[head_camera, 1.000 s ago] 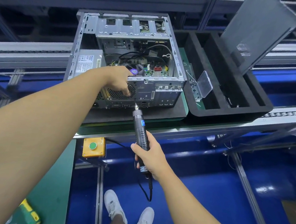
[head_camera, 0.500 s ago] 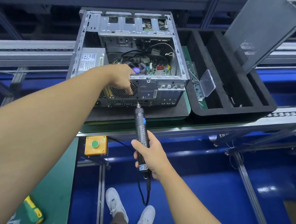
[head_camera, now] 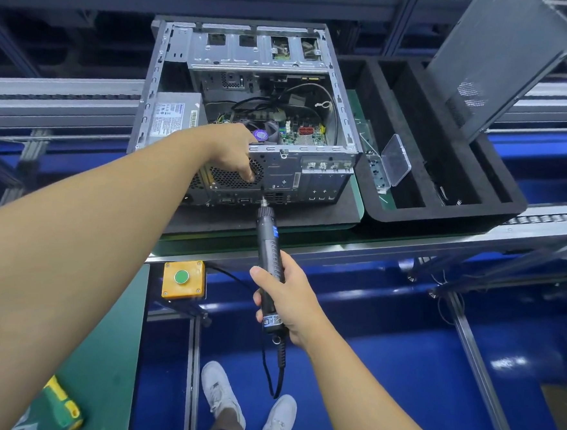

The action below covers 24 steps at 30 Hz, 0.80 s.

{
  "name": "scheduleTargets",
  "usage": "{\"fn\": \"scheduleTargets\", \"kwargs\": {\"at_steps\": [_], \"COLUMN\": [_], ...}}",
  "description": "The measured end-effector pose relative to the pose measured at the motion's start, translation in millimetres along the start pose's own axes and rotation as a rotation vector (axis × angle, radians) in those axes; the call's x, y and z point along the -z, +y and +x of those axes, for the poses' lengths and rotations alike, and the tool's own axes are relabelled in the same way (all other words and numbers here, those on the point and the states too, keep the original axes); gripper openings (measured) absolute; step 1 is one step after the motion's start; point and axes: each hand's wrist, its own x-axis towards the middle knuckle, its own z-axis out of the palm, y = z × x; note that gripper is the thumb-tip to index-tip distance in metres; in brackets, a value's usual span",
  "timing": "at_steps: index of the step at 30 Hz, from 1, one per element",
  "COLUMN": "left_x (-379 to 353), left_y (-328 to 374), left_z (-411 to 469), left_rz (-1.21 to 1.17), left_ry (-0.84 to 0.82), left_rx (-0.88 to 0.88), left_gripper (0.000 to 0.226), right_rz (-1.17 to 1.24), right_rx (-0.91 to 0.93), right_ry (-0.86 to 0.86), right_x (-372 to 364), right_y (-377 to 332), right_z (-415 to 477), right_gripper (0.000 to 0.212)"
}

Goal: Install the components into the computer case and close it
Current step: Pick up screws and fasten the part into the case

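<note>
A stubby green-and-yellow plastic tool point(head_camera: 62, 409) lies at the near left corner of the green-matted tabletop point(head_camera: 104, 353). The left hand point(head_camera: 234, 152) reaches out to the computer case point(head_camera: 260, 50), a boxy shell of bare stamped steel. It lies open side up on a black foam pad point(head_camera: 326, 211) at the front edge of the conveyor line point(head_camera: 390, 247). The fingers point(head_camera: 249, 175) bend down over the rear rim, one fingertip touching the round honeycomb fan grille point(head_camera: 227, 177). Whether they pinch anything small I cannot tell.

Inside the case, a grey box-shaped power supply point(head_camera: 174, 120) with a printed label sits at the left wall. Black cables loop over a green circuit board point(head_camera: 301, 135). Below the line's front edge hangs a yellow box with a round green button point(head_camera: 183, 279).

The right hand point(head_camera: 286, 299) has its fingers wrapped tight round the ribbed black barrel of a slim electric screwdriver point(head_camera: 268, 247). The thin bit meets the rear panel just right of the grille, under the left fingertip, and a black cord trails from the tail.

Just beside the pad on the right stands a black foam tray point(head_camera: 443, 212) cut into long slots. A clear plastic lid point(head_camera: 395, 159) tilts up at its left slot. A flat grey sheet-metal side panel point(head_camera: 497, 62), with a patch of fine perforations, leans tilted at the far right corner.
</note>
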Motion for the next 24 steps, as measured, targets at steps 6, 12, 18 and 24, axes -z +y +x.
{"fn": "scheduleTargets", "kwargs": {"at_steps": [6, 12, 18, 24], "left_x": [-4, -3, 4, 4], "left_y": [-1, -4, -4, -7], "left_z": [0, 1, 14, 22], "left_rz": [0.092, 0.095, 0.051, 0.030], "left_ry": [0.048, 0.032, -0.076, -0.113], "left_rx": [-0.031, -0.045, -0.036, -0.056], "left_gripper": [0.079, 0.085, 0.073, 0.081], "right_rz": [-0.015, -0.032, -0.039, -0.054], "right_rx": [0.001, -0.013, -0.018, -0.022], "right_ry": [0.004, 0.010, 0.012, 0.012], "right_x": [0, 2, 2, 2], "right_y": [-1, -2, -2, -3], "right_z": [0, 0, 0, 0], "right_gripper": [0.029, 0.037, 0.036, 0.042]}}
